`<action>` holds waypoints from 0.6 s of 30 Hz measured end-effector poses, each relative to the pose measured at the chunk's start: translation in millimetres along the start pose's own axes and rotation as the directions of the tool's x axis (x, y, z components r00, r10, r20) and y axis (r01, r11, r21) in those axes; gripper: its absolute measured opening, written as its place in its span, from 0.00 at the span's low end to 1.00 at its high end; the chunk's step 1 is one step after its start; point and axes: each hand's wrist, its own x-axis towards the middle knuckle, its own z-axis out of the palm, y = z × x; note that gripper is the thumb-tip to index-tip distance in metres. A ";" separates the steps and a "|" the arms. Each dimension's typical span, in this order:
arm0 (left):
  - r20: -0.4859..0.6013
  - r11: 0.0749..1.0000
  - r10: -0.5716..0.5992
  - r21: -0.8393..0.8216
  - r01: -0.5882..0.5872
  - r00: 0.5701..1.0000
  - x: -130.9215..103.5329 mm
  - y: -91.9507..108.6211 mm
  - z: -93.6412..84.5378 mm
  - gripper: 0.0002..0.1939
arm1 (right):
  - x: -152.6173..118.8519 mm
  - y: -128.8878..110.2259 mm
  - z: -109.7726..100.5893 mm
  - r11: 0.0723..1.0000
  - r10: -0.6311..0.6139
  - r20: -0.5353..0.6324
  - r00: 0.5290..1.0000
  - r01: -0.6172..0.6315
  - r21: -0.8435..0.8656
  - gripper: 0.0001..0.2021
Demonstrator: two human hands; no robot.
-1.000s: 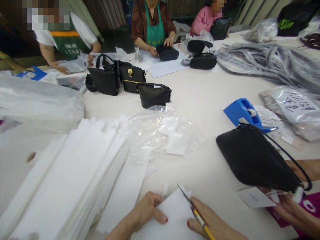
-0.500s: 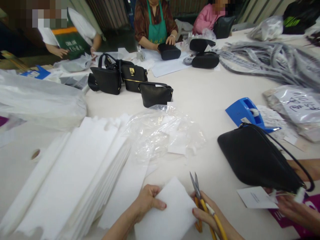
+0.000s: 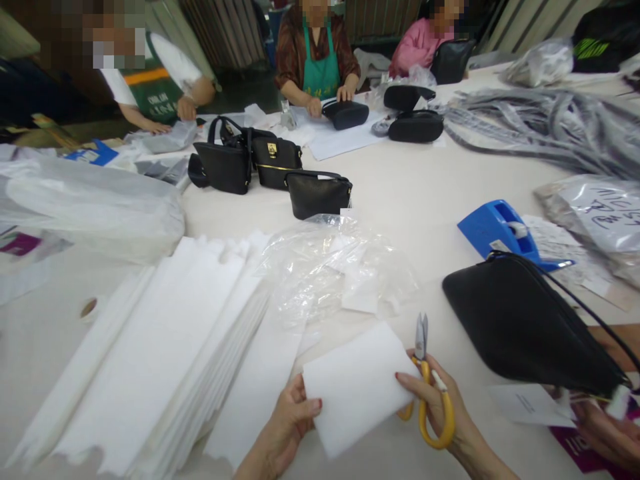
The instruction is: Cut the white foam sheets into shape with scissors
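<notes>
My left hand (image 3: 291, 419) pinches the left edge of a white foam sheet (image 3: 356, 385) held flat just above the table. My right hand (image 3: 440, 417) grips yellow-handled scissors (image 3: 427, 387), blades together and pointing away from me, and its fingers also touch the sheet's right edge. A thick stack of long white foam sheets (image 3: 150, 347) lies to the left. Crumpled clear plastic (image 3: 335, 273) lies just beyond the held sheet.
A black bag (image 3: 520, 327) lies at the right, held by another person's hands (image 3: 607, 433) over a white tag (image 3: 530, 405). A blue tape dispenser (image 3: 500, 230) sits behind it. Three black handbags (image 3: 270, 170) stand mid-table. Other people work at the far side. Grey straps (image 3: 540, 127) lie far right.
Both hands have lifted the white sheet up and away from me. The scissors have come off the sheet's edge and now point upright beside it.
</notes>
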 end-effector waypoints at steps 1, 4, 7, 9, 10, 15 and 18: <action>-0.010 0.998 0.008 -0.069 -0.009 1.000 0.9 -8.2 4.3 0.41 | 1.8 1.8 0.6 1.000 0.009 -0.027 1.000 -0.008 0.020 0.32; -0.089 0.980 0.027 -0.194 -0.044 0.996 6.4 -24.0 19.1 0.44 | 4.1 5.7 2.8 1.000 0.014 -0.080 0.997 -0.015 -0.001 0.34; -0.198 0.981 0.019 -0.188 -0.057 0.980 12.9 -24.6 29.9 0.44 | 2.8 6.4 4.2 0.999 0.008 -0.092 0.996 -0.012 -0.050 0.35; -0.256 0.986 -0.009 -0.165 -0.035 0.967 16.6 -21.5 31.9 0.42 | 1.4 6.3 5.0 0.995 -0.013 -0.095 0.995 0.003 -0.098 0.34; -0.276 0.988 -0.020 -0.151 -0.023 0.961 18.3 -20.2 31.4 0.41 | 1.0 6.4 5.4 0.991 -0.019 -0.100 0.995 0.006 -0.133 0.34; -0.319 0.996 -0.023 -0.091 -0.007 0.948 26.2 -16.9 23.8 0.32 | -1.5 10.0 0.6 0.919 -0.081 -0.145 0.986 0.017 -0.395 0.37; -0.377 0.990 -0.021 -0.135 -0.033 0.926 29.6 -9.3 23.7 0.26 | -15.3 13.6 -12.1 0.827 -0.160 -0.179 0.971 0.033 -0.561 0.38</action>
